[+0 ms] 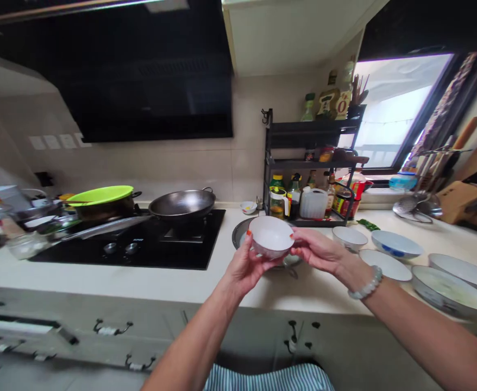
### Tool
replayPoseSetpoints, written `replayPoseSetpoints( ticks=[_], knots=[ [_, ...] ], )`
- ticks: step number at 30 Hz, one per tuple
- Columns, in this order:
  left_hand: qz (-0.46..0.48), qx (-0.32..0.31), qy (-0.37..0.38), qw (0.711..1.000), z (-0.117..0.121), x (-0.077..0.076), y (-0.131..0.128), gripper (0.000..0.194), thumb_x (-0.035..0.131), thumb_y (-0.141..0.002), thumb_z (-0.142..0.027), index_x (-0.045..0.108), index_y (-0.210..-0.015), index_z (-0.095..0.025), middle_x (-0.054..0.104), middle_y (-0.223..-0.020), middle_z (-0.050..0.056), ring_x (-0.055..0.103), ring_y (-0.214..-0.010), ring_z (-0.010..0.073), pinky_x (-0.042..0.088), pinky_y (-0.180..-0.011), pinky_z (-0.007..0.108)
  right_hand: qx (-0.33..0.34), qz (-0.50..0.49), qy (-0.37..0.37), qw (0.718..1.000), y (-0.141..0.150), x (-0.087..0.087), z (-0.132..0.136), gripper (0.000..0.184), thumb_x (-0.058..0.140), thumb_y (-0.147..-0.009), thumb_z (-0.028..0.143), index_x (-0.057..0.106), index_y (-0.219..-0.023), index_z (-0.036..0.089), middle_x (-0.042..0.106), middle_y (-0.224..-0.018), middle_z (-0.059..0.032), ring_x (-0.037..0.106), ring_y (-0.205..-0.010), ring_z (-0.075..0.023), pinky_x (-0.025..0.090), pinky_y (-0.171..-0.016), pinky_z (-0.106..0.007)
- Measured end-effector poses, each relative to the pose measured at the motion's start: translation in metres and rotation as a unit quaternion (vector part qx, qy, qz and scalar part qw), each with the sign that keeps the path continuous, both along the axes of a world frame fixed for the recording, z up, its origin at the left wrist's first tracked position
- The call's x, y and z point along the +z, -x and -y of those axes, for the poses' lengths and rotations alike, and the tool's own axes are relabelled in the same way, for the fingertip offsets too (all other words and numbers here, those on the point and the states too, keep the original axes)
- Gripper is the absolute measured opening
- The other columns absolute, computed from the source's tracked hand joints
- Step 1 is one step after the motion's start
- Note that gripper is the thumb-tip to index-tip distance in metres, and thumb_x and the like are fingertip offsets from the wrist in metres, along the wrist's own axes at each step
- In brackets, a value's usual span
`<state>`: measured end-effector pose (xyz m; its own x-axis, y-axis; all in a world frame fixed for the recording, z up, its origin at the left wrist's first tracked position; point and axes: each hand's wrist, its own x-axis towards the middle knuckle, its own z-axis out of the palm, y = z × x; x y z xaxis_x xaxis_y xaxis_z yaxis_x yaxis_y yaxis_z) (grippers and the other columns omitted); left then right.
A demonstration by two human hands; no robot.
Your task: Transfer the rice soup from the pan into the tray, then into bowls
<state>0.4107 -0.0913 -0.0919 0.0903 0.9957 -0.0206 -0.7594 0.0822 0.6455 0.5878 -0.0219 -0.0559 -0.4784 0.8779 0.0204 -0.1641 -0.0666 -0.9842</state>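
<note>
A small white bowl [271, 234] is held up between both hands, above the front part of the counter. My left hand [246, 264] grips its left side, thumb at the rim and fingers under the base. My right hand [318, 248] pinches the right rim, with a beaded bracelet on that wrist. The bowl's inside looks white, with nothing visible in it. Below and behind it sits a round dark-rimmed pan or tray [240, 234], largely hidden by the bowl and hands.
On the left, a wok [182, 205] and a pot topped by a green basin [102, 194] stand on the black cooktop [189, 253]. A black rack [309, 130] of bottles stands at the back. Several bowls, including a blue-patterned bowl [397, 244], spread along the right counter. A knife block [464, 195] is far right.
</note>
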Motion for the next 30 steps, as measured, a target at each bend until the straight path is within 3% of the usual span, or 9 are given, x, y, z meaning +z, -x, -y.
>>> replayPoseSetpoints(
  ticks=[3,5,8,11,13,16,19,25,30],
  knots=[
    [0.032,-0.017,-0.029,0.999,0.013,-0.006,0.009,0.064,0.069,-0.089,-0.050,0.053,-0.138,-0.014,0.063,-0.135,0.020,0.062,-0.123,0.0400,0.051,-0.102,0.060,0.080,0.008,0.039,0.996,0.016,-0.004,0.020,0.020,0.068,-0.077,0.012,0.070,-0.097,0.015,0.067,-0.071,-0.0013,0.059,-0.052,-0.0080,0.054,-0.051,-0.016],
    [0.048,-0.009,-0.028,0.998,0.023,-0.013,0.016,0.067,0.070,-0.088,-0.051,0.051,-0.142,-0.016,0.061,-0.139,0.020,0.059,-0.127,0.0401,0.050,-0.104,0.060,0.083,0.044,0.017,0.995,0.015,-0.008,0.023,0.028,0.071,-0.080,0.025,0.070,-0.106,0.015,0.067,-0.068,-0.0017,0.055,-0.047,-0.0084,0.049,-0.044,-0.017],
    [0.065,0.039,-0.009,0.997,0.037,-0.027,0.033,0.070,0.070,-0.087,-0.051,0.048,-0.146,-0.022,0.059,-0.144,0.017,0.058,-0.129,0.0391,0.049,-0.105,0.059,-0.025,0.138,-0.104,0.985,-0.008,-0.021,0.012,0.049,0.069,-0.082,0.043,0.068,-0.123,0.016,0.072,-0.074,-0.0055,0.052,-0.045,-0.0113,0.040,-0.037,-0.022],
    [0.071,0.111,0.017,0.991,0.046,-0.046,0.056,0.066,0.070,-0.088,-0.042,0.046,-0.147,-0.023,0.061,-0.143,0.016,0.061,-0.126,0.0374,0.051,-0.103,0.059,-0.194,0.244,-0.271,0.911,-0.042,-0.049,-0.001,0.043,0.072,-0.073,0.035,0.074,-0.113,0.019,0.068,-0.067,-0.0027,0.056,-0.053,-0.0151,0.046,-0.049,-0.026],
    [0.065,0.155,0.035,0.985,0.048,-0.059,0.071,0.062,0.068,-0.090,-0.034,0.047,-0.147,-0.021,0.063,-0.139,0.017,0.064,-0.122,0.0360,0.052,-0.102,0.059,-0.206,0.298,-0.324,0.874,-0.058,-0.073,-0.002,0.047,0.073,-0.067,0.031,0.075,-0.113,0.021,0.067,-0.066,-0.0012,0.057,-0.055,-0.0167,0.048,-0.055,-0.029],
    [0.050,0.206,0.076,0.974,0.046,-0.078,0.085,0.055,0.064,-0.092,-0.025,0.050,-0.144,-0.015,0.066,-0.134,0.019,0.067,-0.117,0.0341,0.055,-0.100,0.056,-0.174,0.331,-0.319,0.871,-0.060,-0.107,0.011,0.066,0.076,-0.062,0.034,0.070,-0.126,0.021,0.067,-0.068,0.0012,0.055,-0.052,-0.0163,0.048,-0.056,-0.030],
    [0.036,0.231,0.105,0.967,0.039,-0.092,0.089,0.048,0.061,-0.093,-0.021,0.052,-0.140,-0.011,0.068,-0.130,0.021,0.070,-0.112,0.0329,0.059,-0.095,0.053,-0.166,0.303,-0.282,0.895,-0.041,-0.127,0.028,0.073,0.076,-0.067,0.042,0.063,-0.135,0.018,0.067,-0.072,0.0010,0.055,-0.052,-0.0146,0.051,-0.059,-0.030],
    [-0.008,0.233,0.118,0.965,0.024,-0.109,0.091,0.043,0.058,-0.097,-0.023,0.052,-0.137,-0.010,0.071,-0.122,0.021,0.075,-0.095,0.0281,0.065,-0.081,0.044,-0.236,0.176,-0.227,0.929,-0.013,-0.122,0.019,0.043,0.071,-0.070,0.053,0.074,-0.097,0.019,0.072,-0.079,-0.0086,0.067,-0.070,-0.0216,0.055,-0.065,-0.032],
    [-0.022,0.213,0.093,0.972,0.011,-0.117,0.095,0.050,0.062,-0.095,-0.028,0.050,-0.140,-0.010,0.070,-0.122,0.022,0.075,-0.091,0.0287,0.065,-0.075,0.043,-0.370,0.128,-0.215,0.895,-0.018,-0.097,-0.021,0.035,0.069,-0.072,0.051,0.069,-0.086,0.019,0.067,-0.067,-0.0064,0.060,-0.061,-0.0191,0.046,-0.049,-0.027]
  ],
)
